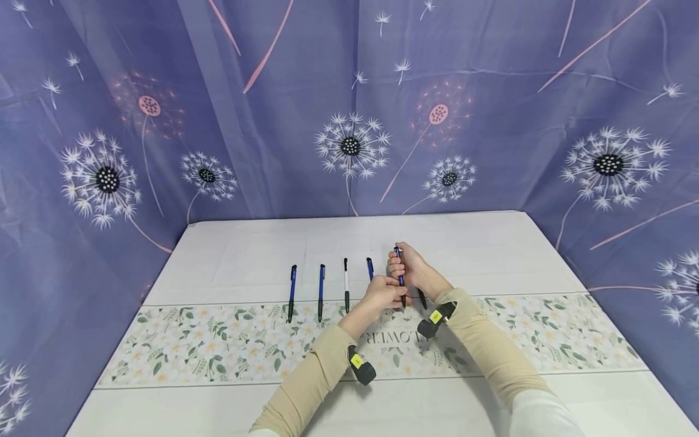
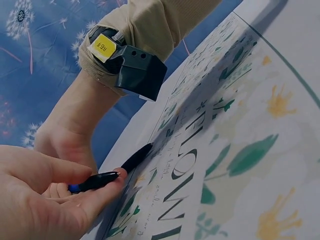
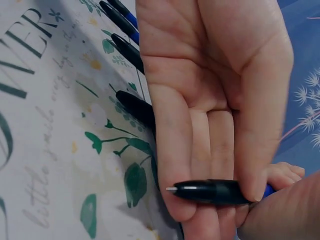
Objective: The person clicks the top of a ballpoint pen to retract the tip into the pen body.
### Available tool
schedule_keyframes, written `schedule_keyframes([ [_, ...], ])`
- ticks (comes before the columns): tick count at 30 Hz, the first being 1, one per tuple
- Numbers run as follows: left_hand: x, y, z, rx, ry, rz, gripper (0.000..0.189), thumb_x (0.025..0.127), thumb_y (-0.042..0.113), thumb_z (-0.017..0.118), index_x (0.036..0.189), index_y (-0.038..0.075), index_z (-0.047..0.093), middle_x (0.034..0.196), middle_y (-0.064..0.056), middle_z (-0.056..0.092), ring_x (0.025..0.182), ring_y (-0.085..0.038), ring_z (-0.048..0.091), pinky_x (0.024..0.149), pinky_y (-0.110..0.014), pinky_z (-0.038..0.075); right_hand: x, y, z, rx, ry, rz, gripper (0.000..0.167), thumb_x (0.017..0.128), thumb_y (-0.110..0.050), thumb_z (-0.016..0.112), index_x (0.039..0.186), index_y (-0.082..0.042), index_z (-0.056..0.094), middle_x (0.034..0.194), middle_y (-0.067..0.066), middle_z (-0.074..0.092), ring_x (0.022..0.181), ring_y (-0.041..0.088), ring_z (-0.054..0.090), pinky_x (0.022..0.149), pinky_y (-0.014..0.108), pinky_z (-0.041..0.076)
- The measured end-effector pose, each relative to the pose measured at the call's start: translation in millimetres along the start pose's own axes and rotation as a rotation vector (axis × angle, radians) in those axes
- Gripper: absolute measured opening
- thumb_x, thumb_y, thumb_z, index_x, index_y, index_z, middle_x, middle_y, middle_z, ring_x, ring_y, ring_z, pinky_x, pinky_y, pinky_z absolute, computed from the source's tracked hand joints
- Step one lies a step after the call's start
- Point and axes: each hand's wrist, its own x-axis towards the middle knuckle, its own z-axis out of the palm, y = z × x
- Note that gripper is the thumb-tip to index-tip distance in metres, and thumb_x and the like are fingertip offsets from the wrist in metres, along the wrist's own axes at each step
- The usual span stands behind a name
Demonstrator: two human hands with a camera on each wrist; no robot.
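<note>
Draped all round with dandelion-print curtain [image 1: 349, 121], and carrying a white surface [image 1: 491, 255] crossed by a floral runner [image 1: 218, 346]. Holding one blue-and-black pen [image 1: 400, 276] between both hands, just above the runner: right hand [image 1: 411, 270] curling round the upper barrel, thumb and fingers closed narrowly on it; left hand [image 1: 384, 292] pinching the lower end near the tip, fingers bent in tight against the other hand. Showing, from the right wrist, the black grip section with its metal point [image 3: 172, 189] lying across the fingers [image 3: 175, 170]; from the left wrist, the same pen [image 2: 95, 181] pressed between thumb and fingertips. Lying in a row to the left of the left hand: a blue pen [image 1: 292, 292], a second blue pen [image 1: 321, 292], a white-barrelled pen [image 1: 346, 284], and a further blue pen [image 1: 369, 267] partly hidden behind the left hand. Resting just beneath the right hand, another dark pen [image 1: 422, 298]. Judging the held pen as light, stiff, smooth hard plastic, likely to roll or slip in a loose grasp; probably best taken mid-barrel or at the dark grip section, with a gentle pinch, keeping clear of the fine point. Wearing beige sleeves [image 1: 317, 376] with a black camera strapped at each wrist.
</note>
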Motion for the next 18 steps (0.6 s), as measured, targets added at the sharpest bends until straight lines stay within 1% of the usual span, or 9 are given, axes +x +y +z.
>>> schedule_keyframes([
  [2,0.5,-0.6,-0.3,-0.002,-0.007,0.002,0.026,0.092,-0.003,0.058,0.115,-0.016,0.057,0.104,-0.029,0.067,0.094,-0.035,0.071,0.083,-0.039,0.060,1.6,0.4,-0.9,0.000,0.006,0.000,0.047,0.105,-0.041,0.018,0.065,-0.018,0.031,0.054,-0.011,0.025,0.047,0.001,0.014,0.038,0.014,0.019],
  [5,1.6,-2.0,-0.9,-0.010,-0.016,0.001,0.024,0.092,-0.004,0.057,0.113,-0.016,0.056,0.104,-0.029,0.067,0.094,-0.035,0.071,0.082,-0.038,0.060,4.1,1.4,-2.7,-0.020,0.005,-0.003,0.047,0.104,-0.039,0.018,0.064,-0.018,0.032,0.053,-0.012,0.025,0.042,0.000,0.019,0.037,0.014,0.020],
  [8,3.3,-4.4,-1.5,-0.043,-0.027,-0.019,0.021,0.092,-0.005,0.057,0.111,-0.014,0.057,0.102,-0.028,0.068,0.093,-0.034,0.071,0.082,-0.037,0.060,5.3,3.1,-3.7,-0.028,-0.013,-0.002,0.047,0.104,-0.037,0.018,0.063,-0.019,0.033,0.052,-0.012,0.024,0.040,0.000,0.021,0.036,0.014,0.019],
  [13,5.6,-8.1,-1.9,-0.066,-0.054,-0.040,0.016,0.093,-0.003,0.056,0.108,-0.011,0.058,0.100,-0.027,0.070,0.090,-0.030,0.072,0.082,-0.037,0.060,4.0,4.3,-3.5,-0.001,-0.073,0.007,0.048,0.103,-0.034,0.015,0.060,-0.019,0.029,0.050,-0.012,0.023,0.040,0.002,0.017,0.037,0.016,0.014],
  [16,5.9,-7.0,-1.9,-0.051,-0.067,-0.041,0.018,0.095,-0.002,0.054,0.110,-0.011,0.058,0.103,-0.027,0.069,0.093,-0.030,0.072,0.086,-0.038,0.059,3.9,3.4,-2.8,0.008,-0.084,0.010,0.048,0.102,-0.033,0.015,0.059,-0.020,0.029,0.050,-0.013,0.022,0.041,0.001,0.016,0.037,0.016,0.014],
  [18,5.7,-5.9,-2.0,-0.046,-0.074,-0.043,0.020,0.095,-0.001,0.054,0.112,-0.011,0.058,0.105,-0.027,0.069,0.095,-0.030,0.072,0.087,-0.039,0.058,4.1,2.5,-2.2,0.013,-0.074,0.015,0.047,0.102,-0.032,0.017,0.059,-0.020,0.029,0.051,-0.012,0.021,0.041,0.002,0.014,0.037,0.016,0.014],
])
